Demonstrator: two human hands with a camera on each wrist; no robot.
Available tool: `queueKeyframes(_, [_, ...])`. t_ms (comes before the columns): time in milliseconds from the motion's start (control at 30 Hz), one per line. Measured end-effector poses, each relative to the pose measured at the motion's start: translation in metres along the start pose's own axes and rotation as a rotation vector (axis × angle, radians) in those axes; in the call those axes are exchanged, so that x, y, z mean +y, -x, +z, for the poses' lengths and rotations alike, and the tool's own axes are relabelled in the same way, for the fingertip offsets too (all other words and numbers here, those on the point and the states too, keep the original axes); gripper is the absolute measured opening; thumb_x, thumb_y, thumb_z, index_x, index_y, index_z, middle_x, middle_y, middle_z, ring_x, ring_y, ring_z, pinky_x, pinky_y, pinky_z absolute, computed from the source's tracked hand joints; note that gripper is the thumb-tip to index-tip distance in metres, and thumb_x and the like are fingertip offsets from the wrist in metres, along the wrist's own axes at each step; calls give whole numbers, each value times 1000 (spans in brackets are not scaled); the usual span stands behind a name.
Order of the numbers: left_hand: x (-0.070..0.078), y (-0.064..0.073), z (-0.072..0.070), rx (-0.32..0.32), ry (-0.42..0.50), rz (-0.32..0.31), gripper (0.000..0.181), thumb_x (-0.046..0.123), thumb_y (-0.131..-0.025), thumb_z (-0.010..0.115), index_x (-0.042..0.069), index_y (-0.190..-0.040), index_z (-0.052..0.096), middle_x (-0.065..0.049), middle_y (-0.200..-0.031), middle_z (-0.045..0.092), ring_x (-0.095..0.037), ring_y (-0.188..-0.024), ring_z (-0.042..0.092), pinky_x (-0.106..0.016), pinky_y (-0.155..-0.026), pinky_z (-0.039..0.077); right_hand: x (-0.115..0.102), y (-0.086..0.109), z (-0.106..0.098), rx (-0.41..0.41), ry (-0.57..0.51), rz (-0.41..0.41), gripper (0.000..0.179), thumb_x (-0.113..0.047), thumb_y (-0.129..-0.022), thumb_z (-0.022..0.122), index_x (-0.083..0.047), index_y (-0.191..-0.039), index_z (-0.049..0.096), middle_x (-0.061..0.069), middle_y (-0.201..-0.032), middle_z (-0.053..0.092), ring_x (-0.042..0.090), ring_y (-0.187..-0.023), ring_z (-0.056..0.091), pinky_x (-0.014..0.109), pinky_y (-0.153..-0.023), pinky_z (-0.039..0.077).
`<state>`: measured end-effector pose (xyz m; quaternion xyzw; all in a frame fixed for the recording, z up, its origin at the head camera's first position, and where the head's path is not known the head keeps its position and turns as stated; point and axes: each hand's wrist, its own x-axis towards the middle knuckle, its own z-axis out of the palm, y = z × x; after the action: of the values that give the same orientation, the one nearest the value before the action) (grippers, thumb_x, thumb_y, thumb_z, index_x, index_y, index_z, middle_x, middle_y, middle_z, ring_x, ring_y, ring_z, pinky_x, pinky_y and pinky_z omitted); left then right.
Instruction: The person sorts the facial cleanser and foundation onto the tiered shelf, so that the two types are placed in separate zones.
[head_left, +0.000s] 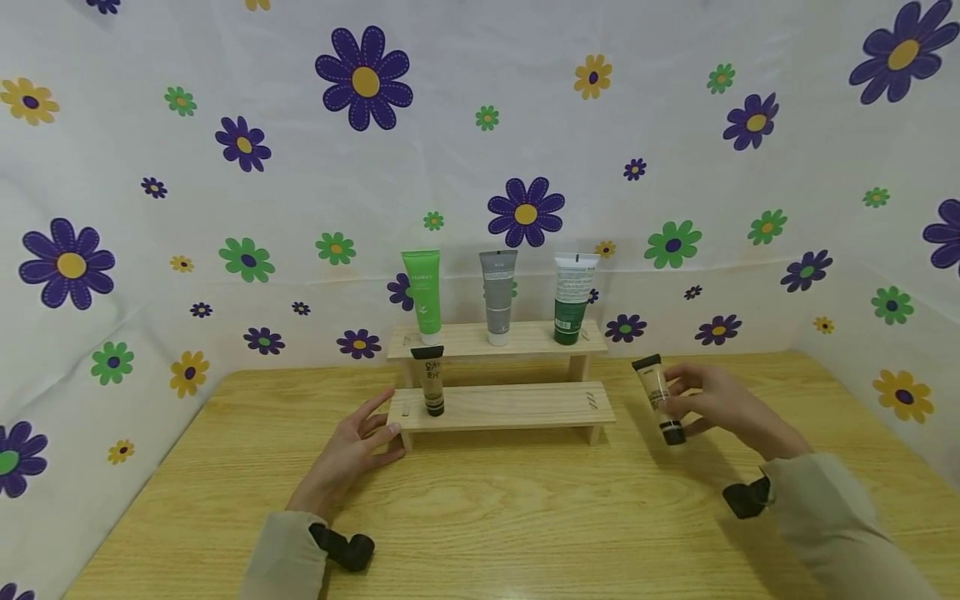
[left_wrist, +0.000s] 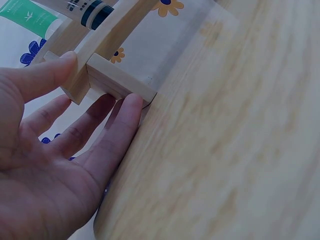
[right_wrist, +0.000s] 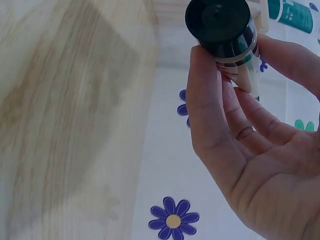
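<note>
My left hand (head_left: pixel 352 454) grips the left end of a two-tier wooden rack (head_left: pixel 517 408). In the left wrist view its thumb (left_wrist: pixel 42 77) lies on the lower board and the fingers reach to the leg. Off the rack's right side, my right hand (head_left: pixel 723 408) pinches a beige squeeze tube (head_left: pixel 654 385), tilted with its black cap (right_wrist: pixel 217 22) downward. A similar beige tube with black ends (head_left: pixel 432 383) stands on the lower step's left part. Along the upper step stand a green tube (head_left: pixel 424 292), a grey tube (head_left: pixel 498 292) and a white-and-green tube (head_left: pixel 573 296).
The rack stands on a light wood-grain table (head_left: pixel 480 525), near its back edge. Behind and at both sides hangs a white cloth (head_left: pixel 450 167) printed with flowers. A black wrist camera (head_left: pixel 348 552) is strapped at the left cuff, another camera (head_left: pixel 746 498) at the right.
</note>
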<state>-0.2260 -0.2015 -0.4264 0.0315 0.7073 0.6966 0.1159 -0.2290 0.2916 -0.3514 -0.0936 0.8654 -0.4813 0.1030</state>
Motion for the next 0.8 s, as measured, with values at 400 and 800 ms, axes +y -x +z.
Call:
queueKeyframes(400, [0, 0, 0, -1, 13, -4, 64, 4, -106, 51, 15, -163, 23, -29, -153, 33, -45, -138, 39, -46, -99, 53, -17, -11, 14, 8, -36, -28, 58, -5, -94, 67, 18, -139, 38, 24, -112, 55, 24, -88, 65, 43, -72, 63])
queueKeyframes(800, [0, 0, 0, -4, 16, -4, 64, 4, -106, 51, 14, -163, 22, -28, -151, 36, -42, -136, 42, -44, -99, 54, -27, -16, 25, 49, -85, -53, 55, -4, -93, 69, 16, -135, 40, 23, -111, 55, 23, -85, 65, 40, -71, 63])
